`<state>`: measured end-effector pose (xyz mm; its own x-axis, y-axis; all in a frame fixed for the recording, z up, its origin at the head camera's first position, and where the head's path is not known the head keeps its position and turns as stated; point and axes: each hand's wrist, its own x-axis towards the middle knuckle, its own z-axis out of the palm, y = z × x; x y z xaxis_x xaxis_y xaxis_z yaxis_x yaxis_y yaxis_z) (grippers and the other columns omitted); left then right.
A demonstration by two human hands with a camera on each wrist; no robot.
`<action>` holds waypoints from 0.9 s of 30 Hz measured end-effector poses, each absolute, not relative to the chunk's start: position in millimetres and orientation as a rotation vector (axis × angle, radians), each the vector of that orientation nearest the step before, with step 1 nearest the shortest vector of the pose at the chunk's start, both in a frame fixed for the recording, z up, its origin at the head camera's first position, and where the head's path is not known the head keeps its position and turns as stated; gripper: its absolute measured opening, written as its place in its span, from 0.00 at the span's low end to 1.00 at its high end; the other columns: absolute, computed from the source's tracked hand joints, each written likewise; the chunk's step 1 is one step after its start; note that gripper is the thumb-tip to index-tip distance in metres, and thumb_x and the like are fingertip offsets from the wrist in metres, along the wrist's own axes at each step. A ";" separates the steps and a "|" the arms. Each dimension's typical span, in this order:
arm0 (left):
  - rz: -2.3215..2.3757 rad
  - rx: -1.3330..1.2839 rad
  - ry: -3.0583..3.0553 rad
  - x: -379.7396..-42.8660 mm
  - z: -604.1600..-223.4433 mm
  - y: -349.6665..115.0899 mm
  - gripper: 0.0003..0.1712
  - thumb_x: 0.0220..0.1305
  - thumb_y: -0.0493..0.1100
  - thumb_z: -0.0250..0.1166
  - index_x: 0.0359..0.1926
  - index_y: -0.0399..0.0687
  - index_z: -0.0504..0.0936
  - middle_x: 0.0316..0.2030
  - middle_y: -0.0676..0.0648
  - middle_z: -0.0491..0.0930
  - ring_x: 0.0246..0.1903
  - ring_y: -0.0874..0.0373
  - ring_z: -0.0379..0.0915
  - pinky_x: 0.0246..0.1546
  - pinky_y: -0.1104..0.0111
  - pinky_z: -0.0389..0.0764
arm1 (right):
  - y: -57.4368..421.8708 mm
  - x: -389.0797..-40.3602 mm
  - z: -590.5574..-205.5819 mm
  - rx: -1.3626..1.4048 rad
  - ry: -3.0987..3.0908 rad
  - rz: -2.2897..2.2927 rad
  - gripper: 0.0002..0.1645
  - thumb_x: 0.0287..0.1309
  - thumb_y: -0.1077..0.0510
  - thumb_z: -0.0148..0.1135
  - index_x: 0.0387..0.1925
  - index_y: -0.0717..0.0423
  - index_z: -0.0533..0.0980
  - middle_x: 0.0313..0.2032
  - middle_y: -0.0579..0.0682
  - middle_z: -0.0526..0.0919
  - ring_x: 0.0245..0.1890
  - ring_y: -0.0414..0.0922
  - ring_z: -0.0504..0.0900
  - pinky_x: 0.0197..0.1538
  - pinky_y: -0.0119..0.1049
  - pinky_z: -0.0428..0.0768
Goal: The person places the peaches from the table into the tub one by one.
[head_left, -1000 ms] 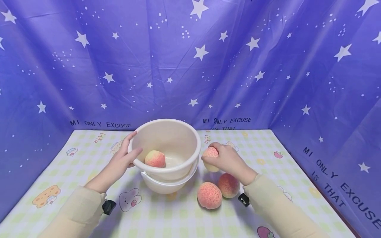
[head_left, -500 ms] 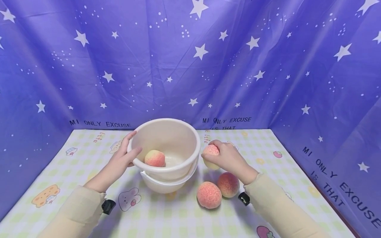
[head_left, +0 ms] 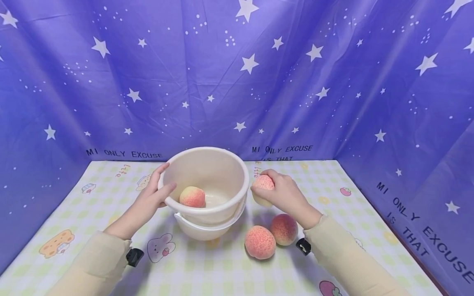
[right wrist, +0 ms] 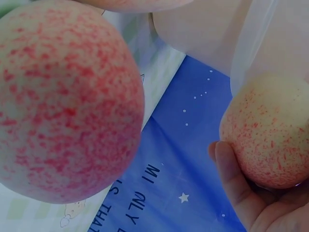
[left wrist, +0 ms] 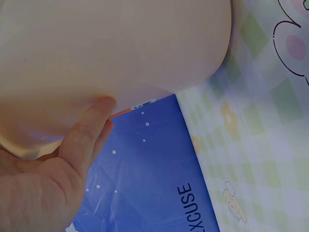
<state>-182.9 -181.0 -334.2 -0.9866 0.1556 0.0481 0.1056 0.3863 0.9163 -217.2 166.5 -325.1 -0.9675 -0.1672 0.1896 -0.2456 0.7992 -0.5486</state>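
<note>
A cream-white bucket [head_left: 205, 228] stands mid-table, its handle hanging down at the front. One peach [head_left: 192, 197] lies inside it. My left hand [head_left: 150, 193] grips the bucket's left rim, thumb over the edge; in the left wrist view the fingers [left wrist: 84, 133] of that hand lie along its outer wall. To the right of the bucket, my right hand [head_left: 283, 193] holds a peach [head_left: 262, 192], thumb on the near side and fingers over the top. In the right wrist view this held peach [right wrist: 270, 130] is pale yellow with red specks. Its underside appears just above the cloth.
Two more peaches, a pinkish one [head_left: 260, 242] and a darker red one [head_left: 284, 229], sit side by side below my right hand. A green-checked cloth [head_left: 207, 275] with cartoon prints covers the table. A blue star-patterned curtain [head_left: 207, 82] encloses the back and sides.
My right hand has risen slightly, lifting the held peach a little. The left hand, the bucket and the two loose peaches have stayed in place.
</note>
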 end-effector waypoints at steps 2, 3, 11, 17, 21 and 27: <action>1.701 0.247 2.576 -183.1 -334.2 -180.9 0.41 0.75 0.53 0.49 0.79 0.59 0.38 0.77 0.34 0.45 0.67 0.34 0.64 0.62 0.47 0.77 | 166.4 -217.3 -323.8 0.331 -2.835 0.903 0.30 0.54 0.38 0.67 0.55 0.48 0.77 0.43 0.54 0.86 0.40 0.48 0.83 0.40 0.40 0.83; 1.700 0.249 2.578 -183.1 -334.2 -181.0 0.41 0.75 0.54 0.49 0.79 0.59 0.38 0.77 0.34 0.45 0.67 0.34 0.64 0.62 0.47 0.77 | 166.3 -217.4 -323.1 0.332 -2.826 0.905 0.30 0.54 0.38 0.67 0.54 0.48 0.77 0.43 0.54 0.86 0.40 0.48 0.83 0.40 0.39 0.83; 1.701 0.249 2.583 -183.4 -334.6 -181.2 0.41 0.75 0.54 0.50 0.79 0.59 0.39 0.77 0.34 0.45 0.66 0.34 0.65 0.61 0.47 0.77 | 167.1 -217.4 -319.6 0.353 -2.758 0.908 0.29 0.55 0.40 0.67 0.54 0.49 0.76 0.44 0.53 0.86 0.39 0.48 0.83 0.38 0.38 0.83; 1.697 0.246 2.588 -183.2 -335.0 -182.2 0.41 0.75 0.55 0.50 0.79 0.61 0.38 0.77 0.35 0.44 0.67 0.35 0.64 0.61 0.48 0.78 | 166.0 -218.7 -316.3 0.367 -2.723 0.905 0.30 0.55 0.40 0.67 0.54 0.50 0.76 0.45 0.53 0.86 0.41 0.49 0.83 0.38 0.39 0.83; 1.695 0.245 2.591 -183.3 -335.3 -182.2 0.41 0.75 0.55 0.50 0.79 0.61 0.38 0.77 0.34 0.44 0.66 0.35 0.65 0.61 0.48 0.78 | 165.1 -219.4 -313.2 0.363 -2.709 0.893 0.31 0.55 0.39 0.67 0.55 0.51 0.76 0.46 0.54 0.85 0.41 0.50 0.83 0.37 0.39 0.84; 1.694 0.247 2.593 -183.5 -335.1 -182.1 0.41 0.75 0.54 0.49 0.79 0.61 0.38 0.77 0.34 0.44 0.66 0.34 0.65 0.60 0.48 0.78 | 164.5 -220.1 -309.6 0.360 -2.688 0.881 0.30 0.54 0.39 0.68 0.54 0.51 0.76 0.45 0.54 0.86 0.40 0.50 0.84 0.37 0.40 0.84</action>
<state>-183.5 -182.1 -335.1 -0.9867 0.1516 0.0578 0.1138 0.3930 0.9125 -220.1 164.5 -309.6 -0.9268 -0.1448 0.3464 -0.3218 0.7817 -0.5343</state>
